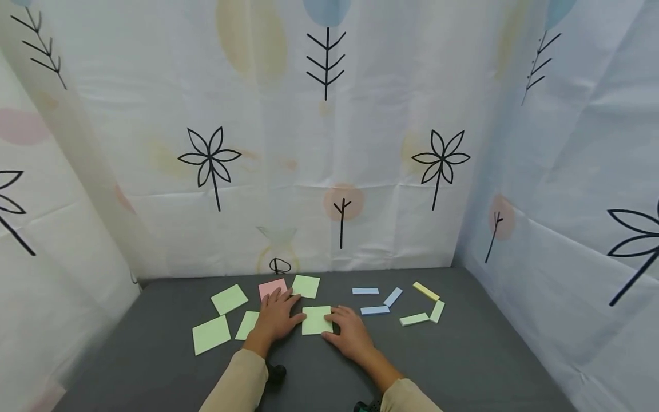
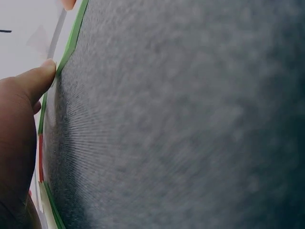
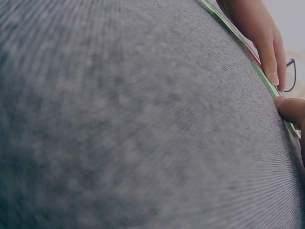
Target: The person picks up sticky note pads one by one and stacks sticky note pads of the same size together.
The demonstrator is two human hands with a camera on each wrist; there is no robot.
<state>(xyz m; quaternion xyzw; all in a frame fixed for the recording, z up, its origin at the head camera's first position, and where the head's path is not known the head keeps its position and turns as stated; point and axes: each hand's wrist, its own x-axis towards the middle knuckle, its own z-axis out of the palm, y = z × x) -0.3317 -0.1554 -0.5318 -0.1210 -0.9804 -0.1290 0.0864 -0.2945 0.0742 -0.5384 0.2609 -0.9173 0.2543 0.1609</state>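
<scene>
A light green square note (image 1: 315, 320) lies flat on the grey table (image 1: 463, 360) between my two hands. My left hand (image 1: 278, 315) lies flat with straight fingers; its thumb touches the note's left edge and its fingertips reach a pink note (image 1: 271, 285). My right hand (image 1: 347, 326) rests on the note's right edge with relaxed fingers. In the left wrist view my left hand (image 2: 26, 95) has its thumb tip against the green note's edge (image 2: 71, 45). The right wrist view shows a fingertip of my right hand (image 3: 291, 110) at the green note's edge (image 3: 270, 87), with my left hand (image 3: 259, 38) beyond it.
Several more green square notes (image 1: 211, 333) lie to the left and behind. To the right are narrow strips: blue strips (image 1: 374, 310), a yellow strip (image 1: 425, 290), green strips (image 1: 414, 319). Patterned white curtains (image 1: 329, 171) close in the table on three sides.
</scene>
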